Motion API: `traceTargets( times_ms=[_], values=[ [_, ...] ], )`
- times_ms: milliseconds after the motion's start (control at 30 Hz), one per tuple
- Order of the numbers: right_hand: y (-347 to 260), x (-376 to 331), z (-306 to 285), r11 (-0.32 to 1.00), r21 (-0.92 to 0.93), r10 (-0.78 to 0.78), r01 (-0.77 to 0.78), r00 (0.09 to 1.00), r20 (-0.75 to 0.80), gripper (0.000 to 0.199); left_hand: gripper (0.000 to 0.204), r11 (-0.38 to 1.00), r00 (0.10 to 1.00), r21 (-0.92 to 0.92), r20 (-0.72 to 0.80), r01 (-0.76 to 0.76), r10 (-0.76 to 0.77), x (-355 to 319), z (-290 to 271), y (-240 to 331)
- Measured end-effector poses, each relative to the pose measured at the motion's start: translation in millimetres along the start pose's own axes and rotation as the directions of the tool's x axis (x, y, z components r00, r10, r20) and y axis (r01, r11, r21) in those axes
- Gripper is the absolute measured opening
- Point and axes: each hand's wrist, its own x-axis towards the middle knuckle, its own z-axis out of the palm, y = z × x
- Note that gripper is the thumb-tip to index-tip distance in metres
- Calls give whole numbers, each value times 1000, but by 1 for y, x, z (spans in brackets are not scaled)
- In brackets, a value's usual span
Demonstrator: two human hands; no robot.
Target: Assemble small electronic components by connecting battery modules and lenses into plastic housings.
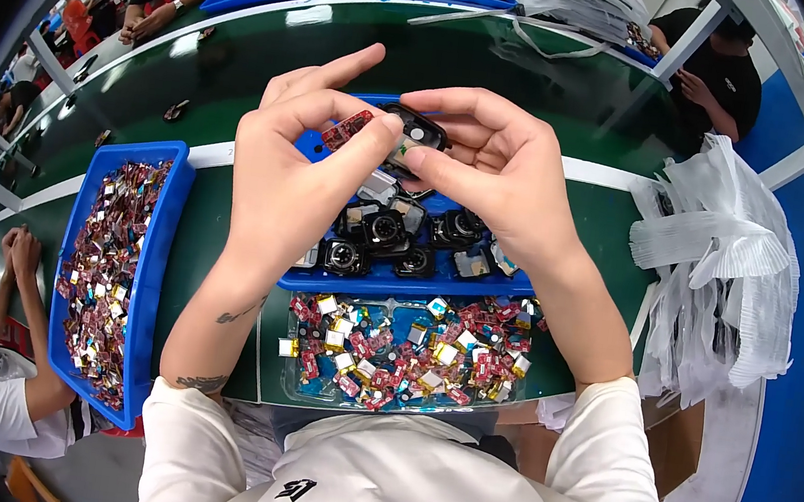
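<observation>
1. Nearest the lens, at 6 o'clock: white sleeves and chest, both forearms rising from the lower edge toward picture centre.
2. Just beyond, flat on the green surface (228, 200): clear shallow tray (410, 352) heaped with small red circuit boards and silvery cells, kept close to the body, seemingly for easy picking.
3. Behind that tray, toward 12 o'clock: blue tray (398, 286) carrying round black lens housings in a rough row, sitting directly beneath the raised hands.
4. Left hand (292, 167), lifted above the blue tray: thumb and forefinger pinched on a small red circuit board (347, 129), forefinger tip extended past it toward 1 o'clock.
5. Right hand (502, 168), meeting the left at centre: fingers closed around a small black housing (417, 130), tilted toward the left hand, apparently so board and housing face each other.
6. Both parts held high over the trays, touching or very nearly so; exact contact hidden by the fingertips.
7. At 9 o'clock: long blue bin (114, 266) filled with more red and silvery parts, set alongside the left forearm.
8. At 3 o'clock: pile of white plastic bags (722, 260) hanging off the surface edge, well apart from the hands.
9. At 8 o'clock, and along the far side from 11 to 1 o'clock: other seated people at similar blue trays.
</observation>
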Motion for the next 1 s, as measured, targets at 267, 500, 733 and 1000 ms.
traceTargets(
  times_ms=[267,500,733,1000],
  values=[
    [2,-1,3,1000,7,2,-2,1000,-4,31,8,998,999,59,-18,-39,40,-2,4,-2],
    [5,-2,4,1000,-24,-21,20,999,-24,30,9,999,1000,33,1,7,-7,-1,4,-3],
    [6,-3,4,998,-49,-27,26,999,-31,30,11,994,996,-68,24,87,-86,-2,4,-3],
    [6,-4,4,996,-77,-36,33,999,-38,30,12,975,988,-166,61,150,-141,-2,4,-6]
  ],
)
